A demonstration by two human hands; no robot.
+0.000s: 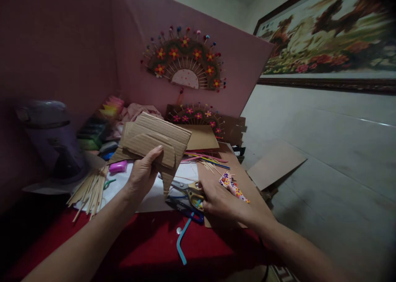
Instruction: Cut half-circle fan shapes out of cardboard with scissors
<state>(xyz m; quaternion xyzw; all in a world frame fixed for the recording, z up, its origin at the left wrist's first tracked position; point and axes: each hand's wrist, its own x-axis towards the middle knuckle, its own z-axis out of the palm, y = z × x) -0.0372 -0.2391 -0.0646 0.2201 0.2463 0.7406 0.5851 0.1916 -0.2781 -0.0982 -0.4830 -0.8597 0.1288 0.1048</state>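
My left hand [144,170] grips a stack of cut corrugated cardboard [177,144], thumb on top and fingers underneath. The cardboard is held up over the table, with a narrow point hanging at its lower edge. Right of it, my right hand [216,197] has its fingers closed at the handles of the gold-handled scissors [193,193], whose blades point left toward the cardboard. Beneath lies a dark blue-handled tool [196,217], partly covered. A bent light blue strip [183,240] lies in front on the red cloth.
Thin wooden sticks [94,189] are piled at left beside a purple flask [57,142]. A flowered fabric piece [232,186] rests on cardboard at right. Decorated fans [185,61] stand against a pink board [241,63]. A pink packet [118,166] lies behind the sticks.
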